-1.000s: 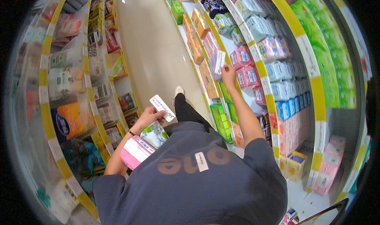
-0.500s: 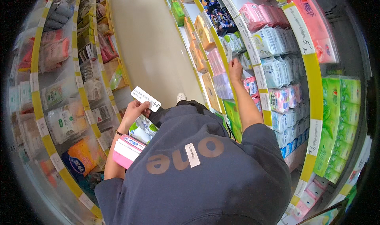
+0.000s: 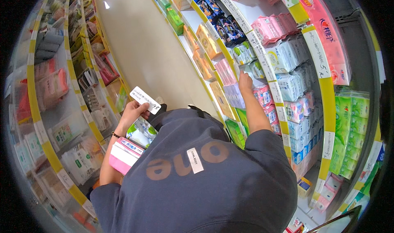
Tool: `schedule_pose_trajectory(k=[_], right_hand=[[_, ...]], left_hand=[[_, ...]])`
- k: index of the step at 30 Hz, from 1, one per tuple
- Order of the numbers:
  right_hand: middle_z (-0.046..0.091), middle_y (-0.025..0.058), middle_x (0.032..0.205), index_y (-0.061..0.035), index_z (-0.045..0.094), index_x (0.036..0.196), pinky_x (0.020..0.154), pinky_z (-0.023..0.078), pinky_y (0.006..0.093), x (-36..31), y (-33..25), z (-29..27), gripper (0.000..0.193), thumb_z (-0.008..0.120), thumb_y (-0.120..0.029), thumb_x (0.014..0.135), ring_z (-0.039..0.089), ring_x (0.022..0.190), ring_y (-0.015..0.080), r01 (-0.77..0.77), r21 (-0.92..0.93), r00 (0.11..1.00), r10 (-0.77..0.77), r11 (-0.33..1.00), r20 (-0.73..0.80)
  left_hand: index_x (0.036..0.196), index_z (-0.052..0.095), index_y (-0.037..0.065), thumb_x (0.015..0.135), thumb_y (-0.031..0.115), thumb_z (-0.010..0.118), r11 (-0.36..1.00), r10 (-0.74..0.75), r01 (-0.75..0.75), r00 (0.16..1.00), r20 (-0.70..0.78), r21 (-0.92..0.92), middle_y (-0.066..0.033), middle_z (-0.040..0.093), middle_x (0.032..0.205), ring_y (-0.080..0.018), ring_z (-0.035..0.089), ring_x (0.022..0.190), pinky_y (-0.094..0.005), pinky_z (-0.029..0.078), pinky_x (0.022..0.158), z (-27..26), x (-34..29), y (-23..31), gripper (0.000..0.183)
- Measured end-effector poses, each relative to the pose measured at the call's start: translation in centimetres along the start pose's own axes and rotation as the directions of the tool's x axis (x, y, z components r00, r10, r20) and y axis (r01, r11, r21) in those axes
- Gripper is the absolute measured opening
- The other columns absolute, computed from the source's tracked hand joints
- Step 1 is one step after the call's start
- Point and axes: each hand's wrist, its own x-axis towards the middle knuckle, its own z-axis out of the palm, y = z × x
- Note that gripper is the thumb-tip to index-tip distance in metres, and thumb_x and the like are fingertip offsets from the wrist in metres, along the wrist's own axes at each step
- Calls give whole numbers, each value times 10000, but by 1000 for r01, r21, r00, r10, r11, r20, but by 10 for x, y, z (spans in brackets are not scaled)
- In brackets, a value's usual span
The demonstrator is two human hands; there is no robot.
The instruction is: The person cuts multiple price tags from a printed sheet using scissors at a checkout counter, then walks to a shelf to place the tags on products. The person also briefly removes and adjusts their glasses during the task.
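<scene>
My left hand (image 3: 134, 111) pinches a white price label (image 3: 145, 99) with handwriting on it, over the aisle floor. Held between my left forearm and my body are a green-and-white soft pack (image 3: 141, 131) and a pink-and-white pack (image 3: 125, 154). At the front edge of the right shelving, my right hand (image 3: 245, 82) is closed, its fingertips at a narrow white label (image 3: 236, 69) on the yellow strip. Close behind that hand stand green-and-white packs (image 3: 243, 53) and pink packs (image 3: 262, 95). The fingertips are partly hidden.
Shelves with yellow edge strips (image 3: 326, 151) rise on the right, stocked with pink packs (image 3: 273, 28), white packs (image 3: 289, 85) and green tissue packs (image 3: 349, 130). Shelving on the left holds bagged goods (image 3: 82, 161). A pale floor (image 3: 135, 36) runs between them.
The view has shifted, so the shelves sit differently in it. My right hand has come slightly nearer, staying at the shelf edge. My left hand keeps its label and the packs stay under the arm.
</scene>
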Motion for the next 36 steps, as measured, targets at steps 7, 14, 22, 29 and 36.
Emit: schedule_pose_trajectory(k=[7, 14, 22, 29, 36], right_hand=[[610, 167, 758, -21, 584, 804, 572, 526, 359, 9, -12, -8, 98, 494, -53, 783, 638, 692, 290, 21, -164, 999, -26, 986, -30], [610, 165, 754, -26, 601, 803, 562, 527, 349, 11, -21, -22, 95, 521, -53, 760, 640, 679, 279, 3, -125, 999, -9, 992, -50], [619, 126, 735, -58, 610, 749, 549, 528, 315, 14, -28, -43, 75, 536, -65, 747, 644, 643, 229, -54, -161, 994, 37, 986, -106], [608, 105, 713, -61, 594, 784, 525, 518, 302, 6, -22, -62, 81, 523, -89, 756, 632, 618, 212, -42, -182, 988, 13, 982, -154], [545, 188, 999, -29, 590, 916, 676, 470, 413, -15, -85, -125, 184, 481, -94, 783, 549, 923, 258, -202, -26, 979, 201, 979, -37]], left_hand=[[845, 563, -4, 847, 213, 590, 999, -30, 29, 998, 51, 21, -44, 595, 664, -106, 565, 556, -244, 465, 532, -33, 8, 23, 219], [870, 572, -23, 853, 177, 578, 997, -71, 69, 994, 78, 25, -53, 602, 698, -106, 570, 572, -229, 474, 543, -49, 7, 50, 201], [871, 576, -19, 849, 174, 585, 993, -89, 82, 993, 84, 83, -50, 601, 685, -106, 569, 565, -231, 478, 533, -48, -1, 84, 194], [889, 568, -19, 853, 181, 581, 987, -103, 81, 982, 160, 138, -47, 599, 686, -107, 569, 571, -235, 481, 548, -38, -4, 109, 203], [901, 575, -1, 856, 190, 576, 985, -129, 99, 967, 219, 143, -40, 597, 690, -111, 566, 576, -239, 479, 556, -19, -4, 139, 196]])
